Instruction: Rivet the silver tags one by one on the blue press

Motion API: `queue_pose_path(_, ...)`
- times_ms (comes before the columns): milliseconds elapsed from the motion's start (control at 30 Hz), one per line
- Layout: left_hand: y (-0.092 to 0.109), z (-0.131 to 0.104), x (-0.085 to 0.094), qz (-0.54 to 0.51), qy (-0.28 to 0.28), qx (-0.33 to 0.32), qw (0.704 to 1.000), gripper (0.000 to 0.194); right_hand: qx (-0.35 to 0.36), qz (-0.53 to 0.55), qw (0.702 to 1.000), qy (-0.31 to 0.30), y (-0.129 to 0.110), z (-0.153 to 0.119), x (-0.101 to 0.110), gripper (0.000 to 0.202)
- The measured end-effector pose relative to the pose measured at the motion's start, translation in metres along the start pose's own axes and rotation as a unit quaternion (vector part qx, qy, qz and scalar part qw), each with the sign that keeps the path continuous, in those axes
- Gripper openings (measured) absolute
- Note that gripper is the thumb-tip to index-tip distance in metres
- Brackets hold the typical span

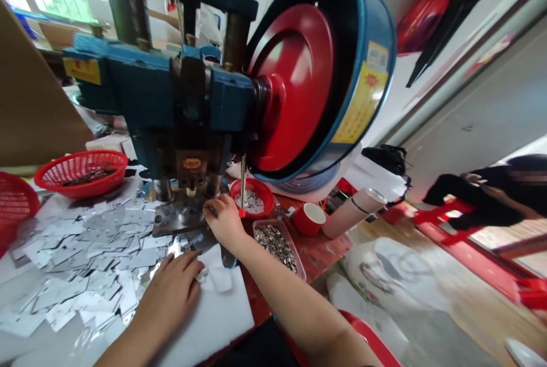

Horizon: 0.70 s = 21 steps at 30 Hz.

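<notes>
Many flat metal pcs (85,247) heaped on desk (318,257), L of press base (177,219); L hand (173,284) palm-down at pile's R edge, R hand (224,219) curled by base, can't tell if either's holding anything; farther R, tub (301,271) w/ small bits (276,246).

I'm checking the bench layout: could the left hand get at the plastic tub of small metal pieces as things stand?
Probably not directly: the right forearm crosses between the left hand and the plastic tub, though the tub's top looks uncovered.
</notes>
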<state>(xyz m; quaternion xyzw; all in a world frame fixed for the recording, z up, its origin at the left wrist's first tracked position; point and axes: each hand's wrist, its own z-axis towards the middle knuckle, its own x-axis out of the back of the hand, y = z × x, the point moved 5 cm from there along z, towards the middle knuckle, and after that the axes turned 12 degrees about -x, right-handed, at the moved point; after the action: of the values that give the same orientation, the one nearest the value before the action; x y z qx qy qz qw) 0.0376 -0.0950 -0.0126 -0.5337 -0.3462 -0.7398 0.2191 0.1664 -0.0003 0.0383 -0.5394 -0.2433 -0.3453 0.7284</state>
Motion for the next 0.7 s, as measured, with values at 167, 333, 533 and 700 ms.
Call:
queue_pose_path(167,-0.001,0.001,-0.001,-0.019,0.005,-0.001,1.0,0.029,0.089,-0.056,0.994,-0.014,-0.004,0.003,-0.011,0.018)
queue_pose_path(333,-0.002,0.001,-0.001,-0.023,0.005,0.0,1.0,0.031,0.037,0.063,0.997,-0.019,0.003,0.006,-0.013,0.02)
queue_pose_path(533,-0.002,0.0,0.001,-0.022,0.005,-0.004,1.0,0.029,-0.106,0.148,0.983,-0.016,0.037,-0.011,0.019,0.014)
queue_pose_path(700,-0.006,-0.001,-0.004,-0.002,0.007,-0.003,1.0,0.03,-0.178,-0.132,0.973,0.063,0.115,-0.065,0.095,0.02)
